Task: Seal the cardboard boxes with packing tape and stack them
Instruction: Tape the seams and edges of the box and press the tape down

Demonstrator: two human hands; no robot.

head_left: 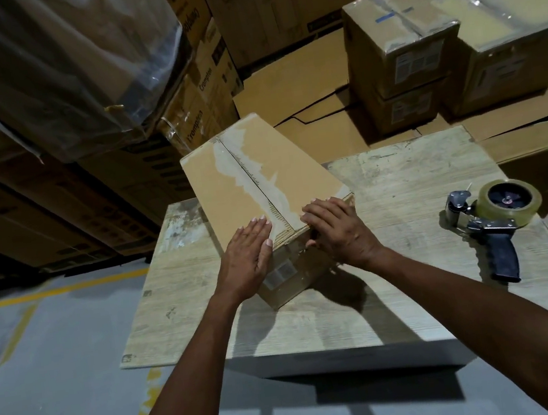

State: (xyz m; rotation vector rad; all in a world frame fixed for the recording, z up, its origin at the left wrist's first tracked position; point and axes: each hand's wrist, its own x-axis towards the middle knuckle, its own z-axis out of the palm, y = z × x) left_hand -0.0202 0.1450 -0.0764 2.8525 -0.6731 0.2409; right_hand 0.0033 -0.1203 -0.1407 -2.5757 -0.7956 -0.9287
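A brown cardboard box (255, 175) stands on the pale wooden table (384, 187), its two top flaps closed along a centre seam with torn paper on both sides. My left hand (249, 258) lies flat with straight fingers on the near left of the top and over the near edge. My right hand (335, 227) rests on the near right corner, fingers bent over the top and thumb against the near side. A tape dispenger with a clear tape roll (494, 214) lies on the table to the right, untouched.
Taped boxes (397, 40) stand stacked at the back right, another taped box (514, 40) beside them. Flattened cardboard (304, 100) covers the floor behind the table. Plastic-wrapped cartons (59, 71) tower on the left. Grey floor with yellow lines (40, 339) lies lower left.
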